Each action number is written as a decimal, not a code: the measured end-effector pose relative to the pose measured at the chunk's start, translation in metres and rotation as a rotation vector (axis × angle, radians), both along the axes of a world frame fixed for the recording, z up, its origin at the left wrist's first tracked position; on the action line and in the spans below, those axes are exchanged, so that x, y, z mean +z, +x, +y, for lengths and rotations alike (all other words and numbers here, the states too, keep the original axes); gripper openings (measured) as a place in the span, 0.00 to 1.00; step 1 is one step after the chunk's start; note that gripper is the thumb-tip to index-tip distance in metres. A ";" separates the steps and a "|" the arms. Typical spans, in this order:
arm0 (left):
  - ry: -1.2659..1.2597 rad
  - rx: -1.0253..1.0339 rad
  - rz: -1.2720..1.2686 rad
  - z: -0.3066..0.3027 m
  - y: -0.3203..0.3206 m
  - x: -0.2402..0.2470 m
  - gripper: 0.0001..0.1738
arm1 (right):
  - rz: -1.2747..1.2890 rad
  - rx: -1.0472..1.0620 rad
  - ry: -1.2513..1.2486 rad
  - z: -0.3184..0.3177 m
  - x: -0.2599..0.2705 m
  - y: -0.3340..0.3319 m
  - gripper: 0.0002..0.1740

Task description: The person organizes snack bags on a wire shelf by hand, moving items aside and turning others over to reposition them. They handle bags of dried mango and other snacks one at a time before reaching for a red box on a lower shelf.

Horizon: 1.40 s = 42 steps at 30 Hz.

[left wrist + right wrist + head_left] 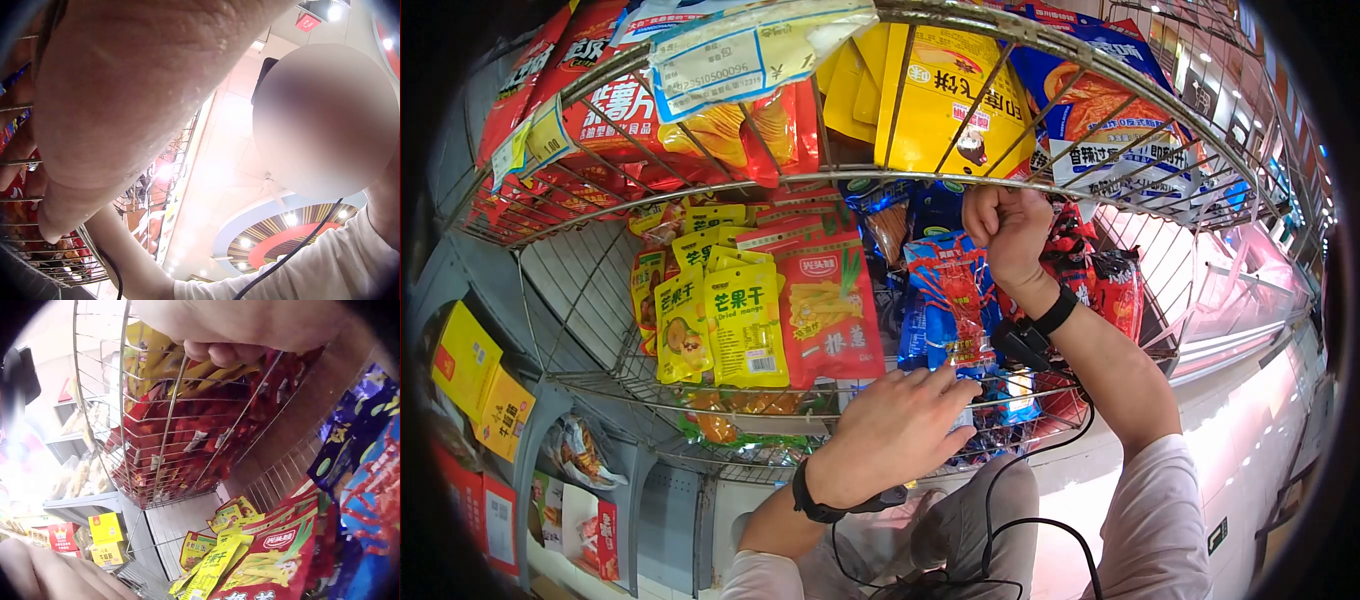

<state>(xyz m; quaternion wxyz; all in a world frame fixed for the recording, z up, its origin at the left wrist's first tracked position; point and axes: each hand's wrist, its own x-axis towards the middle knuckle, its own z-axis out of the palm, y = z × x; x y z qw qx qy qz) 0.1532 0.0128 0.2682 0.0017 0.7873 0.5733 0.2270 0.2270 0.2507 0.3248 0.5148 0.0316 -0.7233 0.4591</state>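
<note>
In the head view, my left hand (900,425) lies across the front of the lower wire basket, fingers loosely extended by the blue crayfish packets (950,300). My right hand (1012,235) is just below the upper basket's front edge, behind those packets, with its fingers bent; whether they grip anything is hidden. Beside it are red and black packets (1112,290). Yellow dried mango bags (745,325) and a red snack bag (828,310) stand to the left. The right wrist view shows bent fingers of my right hand (250,331) against the upper basket's wires (164,444).
Above, the upper basket (800,182) holds red bags (615,110), yellow bags (960,100) and blue bags (1100,90). Grey shelving (665,520) with packets stands at the left. A black cable (990,500) hangs between the arms, over the person's legs (980,510).
</note>
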 end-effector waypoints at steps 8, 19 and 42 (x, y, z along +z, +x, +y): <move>0.003 0.000 0.000 0.000 0.001 0.000 0.24 | 0.006 -0.045 0.083 -0.003 -0.002 0.001 0.42; 0.005 0.003 -0.001 -0.001 0.000 0.000 0.25 | 0.007 -0.016 0.055 -0.003 -0.001 0.001 0.41; -0.024 0.010 0.005 0.000 0.001 0.001 0.24 | 0.092 -0.109 -0.135 -0.016 0.006 -0.008 0.39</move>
